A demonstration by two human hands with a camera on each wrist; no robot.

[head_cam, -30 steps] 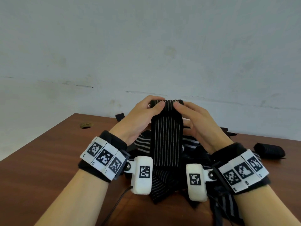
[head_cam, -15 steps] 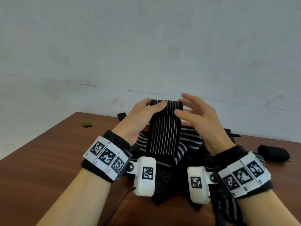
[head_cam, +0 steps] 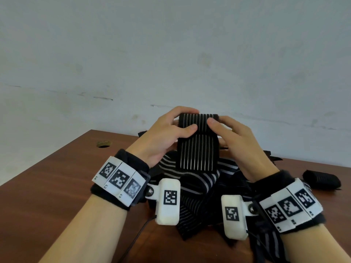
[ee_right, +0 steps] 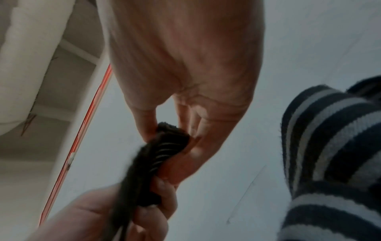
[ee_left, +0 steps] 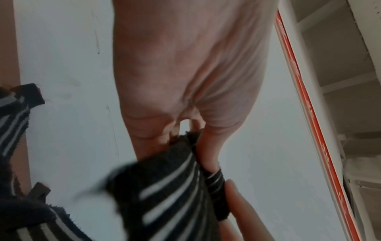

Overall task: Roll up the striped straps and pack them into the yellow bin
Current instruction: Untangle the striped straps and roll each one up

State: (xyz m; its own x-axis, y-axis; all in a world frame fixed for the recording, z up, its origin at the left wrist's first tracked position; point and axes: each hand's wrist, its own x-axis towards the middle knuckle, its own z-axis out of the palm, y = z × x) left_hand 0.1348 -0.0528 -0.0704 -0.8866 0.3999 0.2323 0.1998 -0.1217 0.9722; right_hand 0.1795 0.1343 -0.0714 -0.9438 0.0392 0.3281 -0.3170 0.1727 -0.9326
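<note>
Strap (head_cam: 197, 145) over brown table (head_cam: 47, 186)

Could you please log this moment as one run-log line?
phase: rolling | left hand and right hand: grip striped strap | yellow bin: unseen

Scuffed pale wall (head_cam: 171, 54), brown wooden table (head_cam: 47, 186), round hole (head_cam: 103, 144)

The striped strap (head_cam: 197, 150) is a knit, stretchy-looking cloth, black and matt with thin pale ribs, and its edges look fuzzy up close. The pile of straps (head_cam: 199, 186) is the same soft woven stuff. The table (head_cam: 47, 186) is reddish-brown wood grain, smooth with a slight sheen. The wristbands (head_cam: 131, 164) look like black fleece, carrying smooth white plastic blocks (head_cam: 168, 202) and a small shiny metal screw (head_cam: 151, 191).
</note>
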